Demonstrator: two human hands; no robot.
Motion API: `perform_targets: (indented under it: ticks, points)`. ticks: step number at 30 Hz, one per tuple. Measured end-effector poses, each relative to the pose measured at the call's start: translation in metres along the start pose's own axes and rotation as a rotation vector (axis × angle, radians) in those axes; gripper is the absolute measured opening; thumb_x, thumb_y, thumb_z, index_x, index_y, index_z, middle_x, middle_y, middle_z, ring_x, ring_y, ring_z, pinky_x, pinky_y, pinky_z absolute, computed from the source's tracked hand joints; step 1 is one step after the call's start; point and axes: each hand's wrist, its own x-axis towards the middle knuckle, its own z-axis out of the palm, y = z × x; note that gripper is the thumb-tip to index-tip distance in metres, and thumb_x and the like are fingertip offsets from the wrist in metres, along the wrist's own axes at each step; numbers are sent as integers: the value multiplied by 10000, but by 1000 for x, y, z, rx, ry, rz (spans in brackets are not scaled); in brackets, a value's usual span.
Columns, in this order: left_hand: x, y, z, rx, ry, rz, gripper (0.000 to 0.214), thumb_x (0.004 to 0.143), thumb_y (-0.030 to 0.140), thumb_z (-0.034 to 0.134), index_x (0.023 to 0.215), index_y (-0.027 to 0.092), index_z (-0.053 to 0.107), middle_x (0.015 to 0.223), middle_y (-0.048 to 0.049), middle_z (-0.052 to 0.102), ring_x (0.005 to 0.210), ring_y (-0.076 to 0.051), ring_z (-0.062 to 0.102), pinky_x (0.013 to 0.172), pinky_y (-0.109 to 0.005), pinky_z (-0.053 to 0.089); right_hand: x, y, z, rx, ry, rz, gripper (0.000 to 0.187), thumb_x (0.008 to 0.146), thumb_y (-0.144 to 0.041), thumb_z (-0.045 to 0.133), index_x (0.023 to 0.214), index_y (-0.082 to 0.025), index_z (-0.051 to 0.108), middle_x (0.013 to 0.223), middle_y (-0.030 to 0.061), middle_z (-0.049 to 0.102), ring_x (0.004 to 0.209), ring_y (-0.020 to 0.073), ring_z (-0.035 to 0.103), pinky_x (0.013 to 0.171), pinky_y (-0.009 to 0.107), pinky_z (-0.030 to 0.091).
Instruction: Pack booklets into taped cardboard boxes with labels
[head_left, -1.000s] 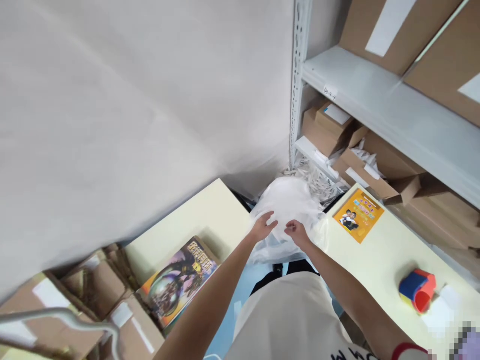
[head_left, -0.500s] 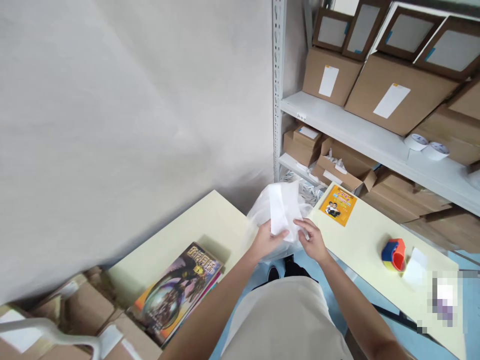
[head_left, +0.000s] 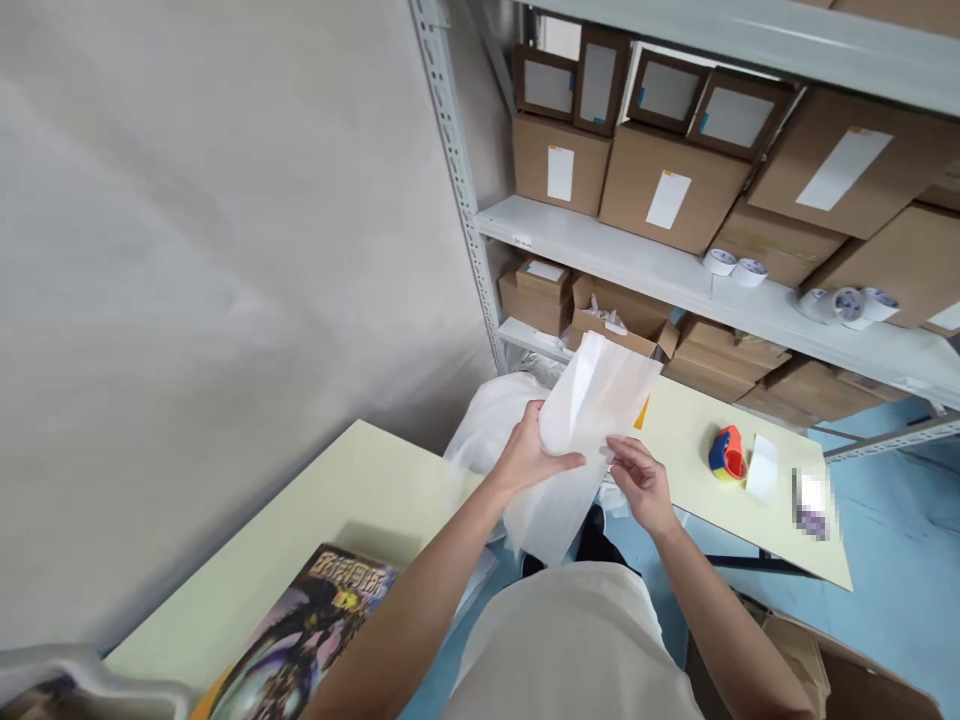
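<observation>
In the head view, my left hand (head_left: 529,455) grips a thin, white, translucent plastic sheet (head_left: 592,400), its thumb lying across the front. The sheet stands spread out above the gap between the two tables, its lower part hanging toward the floor; whether it is a bag I cannot tell. At its right edge, my right hand (head_left: 641,480) has its fingertips pinched on a small whitish flap of it. Behind my left hand bulges a large white plastic bag (head_left: 484,415). An orange booklet (head_left: 642,412) on the right table is mostly hidden by the sheet.
Glossy magazines (head_left: 300,640) lie on the left table (head_left: 337,480). A tape dispenser (head_left: 726,455) and a white card (head_left: 763,468) sit on the right table (head_left: 690,420). Behind, a metal shelf (head_left: 637,260) carries cardboard boxes and tape rolls. An open carton (head_left: 862,680) stands lower right.
The sheet was folded small and now spreads wider and higher between my hands. My view has swung right, showing more of the shelf and the carton on the floor.
</observation>
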Motion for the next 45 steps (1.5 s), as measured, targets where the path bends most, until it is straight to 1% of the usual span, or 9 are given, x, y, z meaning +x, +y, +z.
perform_targets:
  ticks: [5, 9, 13, 18, 21, 24, 30, 36, 45]
  points:
    - [28, 5, 20, 180, 60, 40, 570, 661, 154, 580, 1212, 186, 440, 974, -32, 628, 745, -152, 610, 698, -276, 487, -1, 0, -36, 26, 118, 59, 347, 806, -405, 704, 1137, -301, 691, 1241, 87, 577, 1027, 223, 653, 877, 394, 549]
    - [59, 3, 39, 215, 70, 81, 282, 716, 182, 513, 992, 203, 569, 893, -19, 663, 747, -150, 614, 689, -254, 486, -2, 10, -74, 37, 173, 92, 427, 803, -435, 700, 1205, -301, 644, 1285, 93, 521, 1037, 222, 647, 896, 395, 537]
    - [87, 18, 68, 287, -53, 114, 190, 811, 268, 450, 883, 201, 612, 736, -1, 667, 665, -158, 607, 682, -265, 485, -3, 16, -123, -210, 198, 73, 497, 811, -518, 655, 1248, -290, 600, 1285, 112, 499, 1180, 281, 550, 986, 489, 473]
    - [118, 52, 104, 451, -248, 251, 257, 871, 345, 416, 853, 218, 639, 794, -17, 699, 750, -188, 631, 747, -282, 480, 23, 2, -197, -528, 464, -109, 738, 717, -589, 710, 1322, -247, 461, 1494, 160, 252, 1397, 388, 297, 1061, 610, 348]
    - [137, 62, 125, 576, -356, 256, 288, 895, 368, 404, 779, 235, 632, 724, -14, 680, 730, -203, 634, 733, -290, 471, 48, -2, -230, -319, 476, -112, 686, 698, -506, 756, 1239, -258, 416, 1394, 159, 421, 1190, 305, 562, 944, 502, 490]
    - [154, 60, 146, 657, -362, 247, 224, 881, 377, 473, 842, 255, 657, 829, -39, 711, 818, -237, 650, 776, -317, 477, 60, 13, -245, -118, 441, 122, 493, 721, -452, 736, 1058, -249, 437, 912, 35, 629, 763, 197, 664, 668, 355, 561]
    - [145, 30, 195, 799, 36, 341, 293, 855, 298, 564, 1113, 187, 648, 1254, -145, 607, 1194, -341, 509, 1072, -502, 330, 22, 74, -243, -54, 619, 406, 360, 740, -463, 666, 856, -252, 398, 729, -52, 507, 492, 95, 498, 432, 235, 428]
    - [95, -23, 265, 832, -520, 398, 382, 858, 313, 560, 1227, 229, 615, 1396, -120, 543, 1370, -317, 398, 1171, -520, 210, -17, 126, -236, 13, 625, 584, 388, 752, -527, 604, 827, -274, 320, 632, -93, 454, 436, 92, 454, 382, 208, 337]
    - [76, -142, 291, 1090, -688, 112, 622, 840, 270, 531, 1442, 153, 424, 1550, -219, 310, 1448, -384, 248, 1125, -620, 219, -32, 204, -245, -395, 603, 690, 228, 760, -463, 490, 796, -269, 377, 682, -34, 506, 585, 181, 591, 543, 325, 505]
